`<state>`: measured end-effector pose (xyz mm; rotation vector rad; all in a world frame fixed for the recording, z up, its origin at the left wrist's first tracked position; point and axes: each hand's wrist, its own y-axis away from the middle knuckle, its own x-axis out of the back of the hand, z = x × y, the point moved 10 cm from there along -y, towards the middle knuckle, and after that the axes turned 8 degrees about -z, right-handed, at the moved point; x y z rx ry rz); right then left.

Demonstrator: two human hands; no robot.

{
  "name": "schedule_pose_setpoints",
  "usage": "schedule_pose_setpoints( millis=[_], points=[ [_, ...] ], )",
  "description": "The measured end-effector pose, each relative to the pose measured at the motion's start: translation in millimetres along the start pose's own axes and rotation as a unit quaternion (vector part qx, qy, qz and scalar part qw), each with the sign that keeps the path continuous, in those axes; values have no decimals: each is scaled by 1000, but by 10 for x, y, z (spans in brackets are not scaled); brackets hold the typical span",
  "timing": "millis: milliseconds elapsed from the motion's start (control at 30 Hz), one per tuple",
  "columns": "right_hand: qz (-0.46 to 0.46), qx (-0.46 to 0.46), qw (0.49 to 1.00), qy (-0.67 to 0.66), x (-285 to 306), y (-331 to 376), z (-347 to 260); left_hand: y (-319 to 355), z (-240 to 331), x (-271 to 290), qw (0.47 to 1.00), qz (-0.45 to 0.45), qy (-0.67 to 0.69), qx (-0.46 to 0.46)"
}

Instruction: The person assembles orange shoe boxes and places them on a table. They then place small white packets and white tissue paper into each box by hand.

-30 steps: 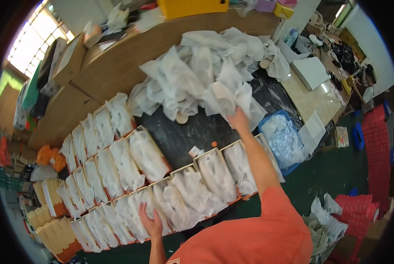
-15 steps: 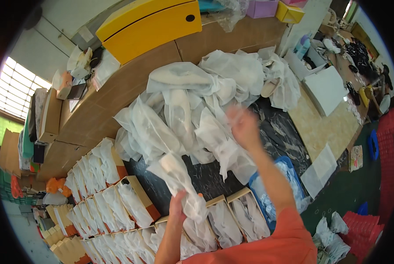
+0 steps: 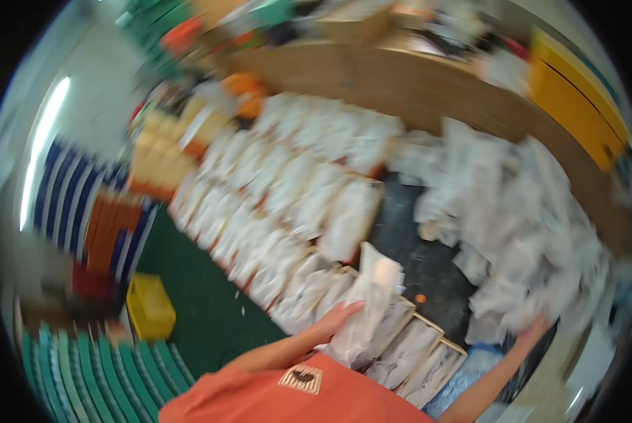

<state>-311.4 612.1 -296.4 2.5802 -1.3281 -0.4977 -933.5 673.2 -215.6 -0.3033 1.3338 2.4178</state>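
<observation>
A: What's nearest?

B: The left hand [image 3: 338,319], fingers curled on a white bag [image 3: 367,304] held over the open boxes [image 3: 400,345]. The right hand [image 3: 532,331] reaches into the bag pile [image 3: 513,211]; blur hides its grip.

A: And the surface?

B: A dark table [image 3: 428,275], rows of bagged boxes across it. Beyond: a brown counter [image 3: 414,84], a yellow crate [image 3: 149,308] on green floor [image 3: 196,296].

a dark green floor [image 3: 210,303] runs below a long brown counter [image 3: 414,84], with a yellow crate [image 3: 149,308] on the floor, stacked green trays [image 3: 83,374] at lower left, a yellow cabinet [image 3: 577,92] at right and a bright window [image 3: 41,148] at left.
</observation>
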Motion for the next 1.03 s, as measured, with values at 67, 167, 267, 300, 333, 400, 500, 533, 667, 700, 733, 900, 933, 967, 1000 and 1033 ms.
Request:
schedule_pose_setpoints(
  millis=[67, 167, 267, 300, 333, 400, 500, 533, 667, 700, 733, 900, 933, 967, 1000, 1033],
  points=[
    [38, -58, 988, -142, 339, 882, 528, 239, 190, 0, 998, -6, 1, -60],
    [-100, -17, 993, -62, -526, 2409, 477, 533, -7, 545, 993, 25, 6, -119],
    [-100, -120, 985, -75, -1466, 3367, 633, 851, -313, 1077, 982, 0, 127, -142],
    [-138, -140, 976, -91, -1730, 3577, 796, 931, -321, 1280, 981, -11, 138, -137],
    [-165, -128, 976, -64, -2000, 3736, 908, 981, -311, 1452, 979, -29, 149, -132],
    [-215, -106, 971, -2, -2614, 4034, 1214, 1086, -298, 1873, 973, -51, 182, -133],
    [-272, -161, 949, -8, -3579, 4669, 1771, 1513, -89, 2777, 947, -54, 246, -199],
    [-298, -190, 935, -22, -3992, 5018, 1959, 1673, -53, 3229, 942, -39, 239, -231],
    [-406, -260, 876, -31, -5409, 6108, 2876, 2434, 146, 4932, 924, 100, 190, -317],
    [-393, -271, 879, -7, -5683, 6347, 3090, 2642, 178, 5390, 918, 153, 152, -333],
    [-400, -283, 872, 3, -6111, 6718, 3182, 2850, 170, 5876, 907, 212, 114, -347],
    [-504, -350, 785, 86, -7649, 7972, 3717, 3614, 362, 7682, 871, 388, -97, -286],
    [-516, -358, 772, 97, -7899, 8127, 3851, 3695, 397, 7966, 862, 421, -155, -234],
    [-526, -366, 760, 109, -8112, 8259, 4001, 3751, 483, 8153, 868, 426, -176, -184],
    [-530, -354, 760, 130, -8325, 8321, 4140, 3865, 676, 8282, 872, 428, -198, -135],
    [-535, -339, 760, 147, -8587, 8374, 4297, 4035, 985, 8396, 872, 429, -221, -87]
  ],
)
